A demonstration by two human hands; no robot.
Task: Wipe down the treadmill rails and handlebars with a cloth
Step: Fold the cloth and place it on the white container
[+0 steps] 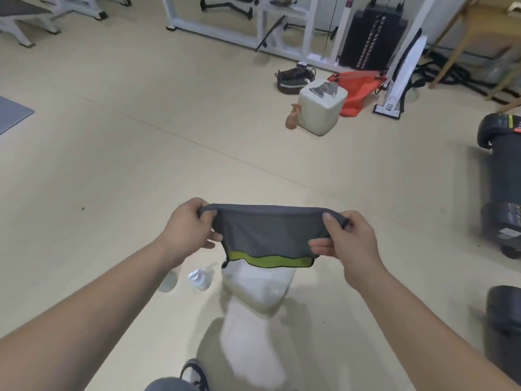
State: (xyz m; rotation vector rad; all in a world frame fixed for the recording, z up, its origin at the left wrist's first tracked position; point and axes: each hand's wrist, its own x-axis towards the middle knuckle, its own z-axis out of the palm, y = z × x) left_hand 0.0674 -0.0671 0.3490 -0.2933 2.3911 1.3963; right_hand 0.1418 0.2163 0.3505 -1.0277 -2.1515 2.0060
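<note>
From my head view I look down at a pale beige gym floor [112, 165]. Both bare forearms reach forward, meeting at the centre of the view.

Between the hands hangs a thin grey fabric cloth with a lime-green band along its lower edge [270, 235]. My left hand [187, 230] pinches its upper left corner, thumb and fingers curled around the bunched fabric. My right hand [346, 244] pinches the upper right corner in the same way, thumb on the side facing me. Neither hand is free or spread; both are closed on the cloth.

The cloth's long axis runs straight across from left hand to right hand. Its top edge is pulled fairly taut and the rest drapes downward, flat face towards me, green band lowest. Each hand is as near to it as the other, since each holds one end.

I cannot pick out any treadmill, rail or handlebar. Bulky black cylindrical shapes [499, 176] sit at the right edge, well apart from the hands, but I cannot tell what they are. So I judge the wiping has not begun, and the next move depends on turning to find the machine and carrying the cloth there.

On the floor below the cloth lie a small clear plastic bottle [200, 279] and a blurred white shape [253, 292].
</note>
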